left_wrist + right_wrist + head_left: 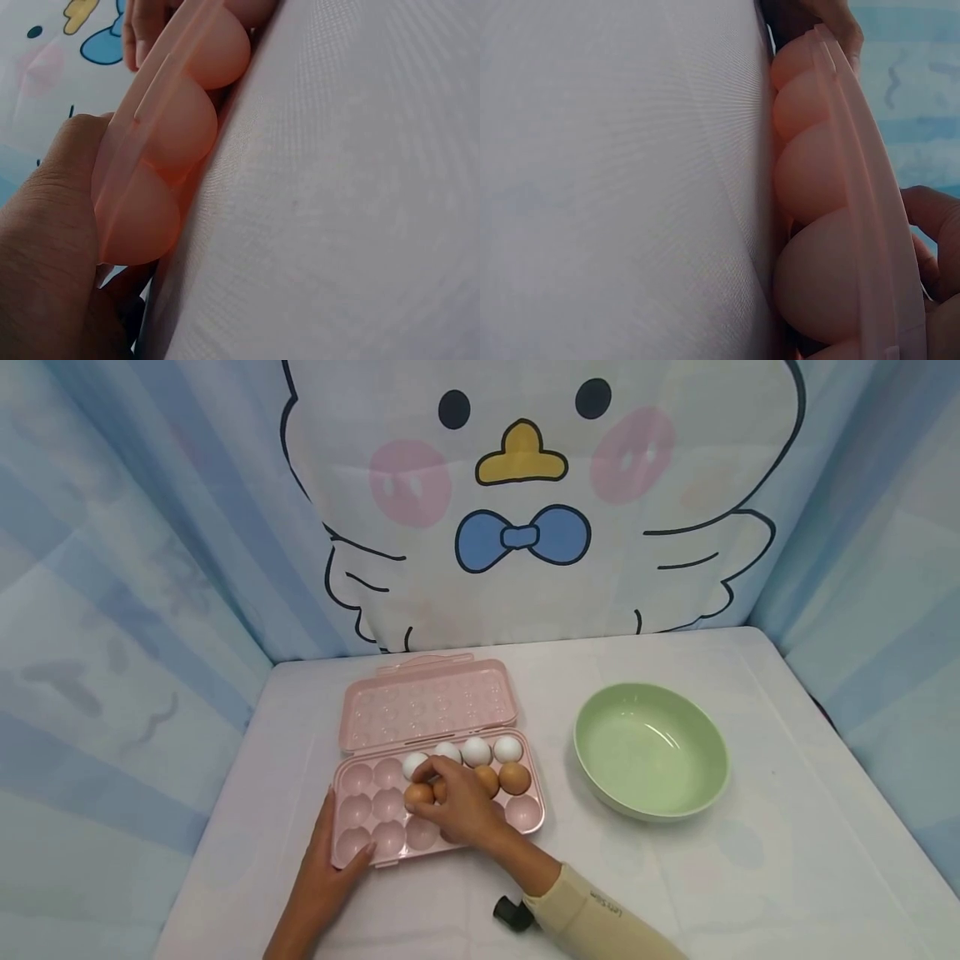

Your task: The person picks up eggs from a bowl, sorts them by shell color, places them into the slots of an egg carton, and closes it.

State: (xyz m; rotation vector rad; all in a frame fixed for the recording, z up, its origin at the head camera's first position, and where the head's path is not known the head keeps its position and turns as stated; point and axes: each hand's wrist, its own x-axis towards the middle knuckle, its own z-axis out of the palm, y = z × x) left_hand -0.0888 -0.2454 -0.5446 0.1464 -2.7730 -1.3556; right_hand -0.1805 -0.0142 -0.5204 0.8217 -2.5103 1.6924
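A pink plastic egg carton (387, 805) lies with its lid folded back on the white-covered table. My left hand (324, 864) grips its left end, thumb on the front corner; the left wrist view shows the thumb against the carton's rim (124, 142). My right hand (467, 806) reaches over the middle of the carton, thumb and forefinger around the leftmost brown egg (417, 797). Several white eggs (476, 751) fill part of the back row. More brown eggs (514, 778) sit in the middle row, some partly hidden by my right hand.
A light green bowl (652, 752) with no eggs in it stands right of the carton. The opened lid (429, 703) extends toward the back of the table. A small black object (513, 913) shows beside my right sleeve. Patterned curtains enclose the table's back and sides.
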